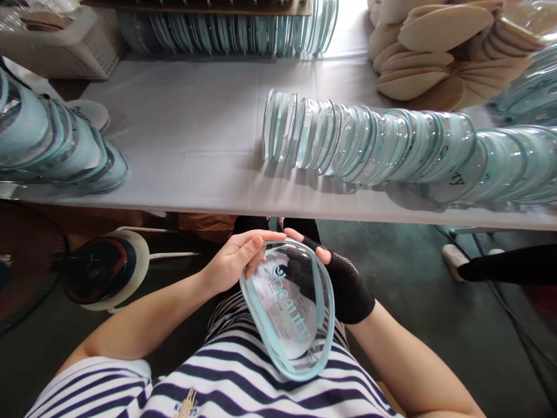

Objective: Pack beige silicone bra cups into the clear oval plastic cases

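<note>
A clear plastic pouch [282,307] with pale teal edging and teal lettering is held tilted in front of my striped shirt. My left hand [239,255], bare, grips its upper left edge, thumb on the near side and index finger stretched along the top. On the right, my right hand [343,278] wears a black fingerless glove. It holds the pouch's upper right rim, its thumb on the edge and most of its fingers hidden behind. A printed white sheet shows through the clear plastic.
On the white-covered table [209,133] lies a long row of similar pouches [369,142]. Another stack of pouches [56,139] is at left. Beige oval pads [435,52] are piled back right. A white basket [87,46] stands back left, a fan [100,267] below; another person's leg [500,267] is at right.
</note>
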`<action>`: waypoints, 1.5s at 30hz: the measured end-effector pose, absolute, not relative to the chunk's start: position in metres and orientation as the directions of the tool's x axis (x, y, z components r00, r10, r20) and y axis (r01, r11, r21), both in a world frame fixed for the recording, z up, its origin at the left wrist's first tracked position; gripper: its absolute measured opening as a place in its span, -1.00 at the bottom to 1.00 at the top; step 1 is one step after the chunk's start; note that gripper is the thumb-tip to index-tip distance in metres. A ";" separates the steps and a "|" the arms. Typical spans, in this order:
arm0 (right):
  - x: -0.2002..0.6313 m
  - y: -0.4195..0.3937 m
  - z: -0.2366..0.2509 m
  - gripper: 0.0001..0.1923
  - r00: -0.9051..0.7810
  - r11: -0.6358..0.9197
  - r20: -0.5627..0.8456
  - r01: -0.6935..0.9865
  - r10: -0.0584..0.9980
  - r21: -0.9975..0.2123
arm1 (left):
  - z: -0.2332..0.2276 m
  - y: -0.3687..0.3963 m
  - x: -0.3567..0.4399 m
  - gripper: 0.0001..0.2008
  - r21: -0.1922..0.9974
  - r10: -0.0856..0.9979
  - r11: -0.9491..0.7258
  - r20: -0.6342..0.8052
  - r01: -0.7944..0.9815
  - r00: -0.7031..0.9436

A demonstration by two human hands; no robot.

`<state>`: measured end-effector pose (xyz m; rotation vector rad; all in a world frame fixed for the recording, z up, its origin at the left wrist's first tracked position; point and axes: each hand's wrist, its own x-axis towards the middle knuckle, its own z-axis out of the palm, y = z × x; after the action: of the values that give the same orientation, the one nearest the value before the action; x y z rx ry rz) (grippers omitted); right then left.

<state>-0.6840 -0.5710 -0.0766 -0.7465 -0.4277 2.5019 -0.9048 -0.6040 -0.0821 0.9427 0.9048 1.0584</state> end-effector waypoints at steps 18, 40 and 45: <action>-0.676 -0.565 -0.075 -0.45 -0.812 -0.879 -0.442 -0.171 0.381 -0.444 | -0.088 -0.602 -0.902 -0.59 0.901 0.942 0.292 -0.213 -0.321 0.259; -0.673 -0.566 -0.065 -0.38 -0.781 -0.818 -0.397 -0.238 0.482 -0.524 | -0.077 -0.602 -0.905 -0.62 0.850 0.906 0.394 -0.296 -0.350 0.303; -0.675 -0.562 -0.062 -0.29 -0.759 -0.804 -0.413 -0.236 0.504 -0.547 | -0.071 -0.600 -0.908 -0.59 0.899 0.927 0.330 -0.252 -0.287 0.278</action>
<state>-0.6751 -0.5625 -0.0621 -0.7851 -0.6644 2.5301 -0.9085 -0.6004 -0.0714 0.8556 0.9279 0.9637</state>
